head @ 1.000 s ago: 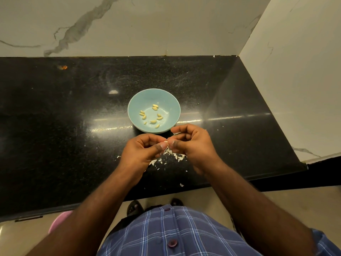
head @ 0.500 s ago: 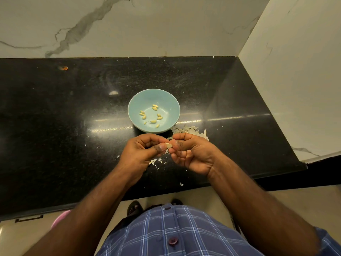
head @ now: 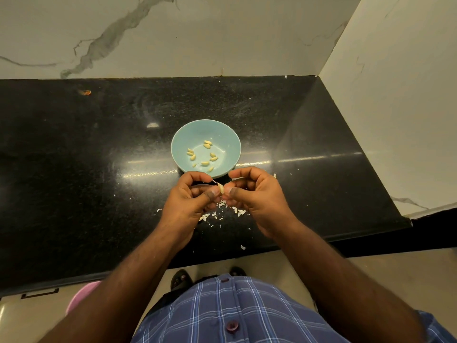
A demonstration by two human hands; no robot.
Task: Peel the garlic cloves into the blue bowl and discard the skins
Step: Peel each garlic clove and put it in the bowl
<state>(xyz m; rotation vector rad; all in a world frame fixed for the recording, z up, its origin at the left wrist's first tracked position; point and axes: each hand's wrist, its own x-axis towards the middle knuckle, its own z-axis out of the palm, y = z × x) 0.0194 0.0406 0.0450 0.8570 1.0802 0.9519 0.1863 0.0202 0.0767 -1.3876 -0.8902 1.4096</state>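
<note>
Just before the blue bowl [head: 206,129], the left hand [head: 188,199] and right hand [head: 257,196] pinch one garlic clove [head: 220,188], probably small, light and slippery, best gripped by its ends.

At frame centre, the left hand [head: 189,201] and right hand [head: 257,196] pinch one garlic clove [head: 220,188] between their thumbs, just below the blue bowl [head: 183,142] holding peeled cloves [head: 204,163]; skins [head: 217,214] litter the black counter [head: 86,169] beneath.
</note>
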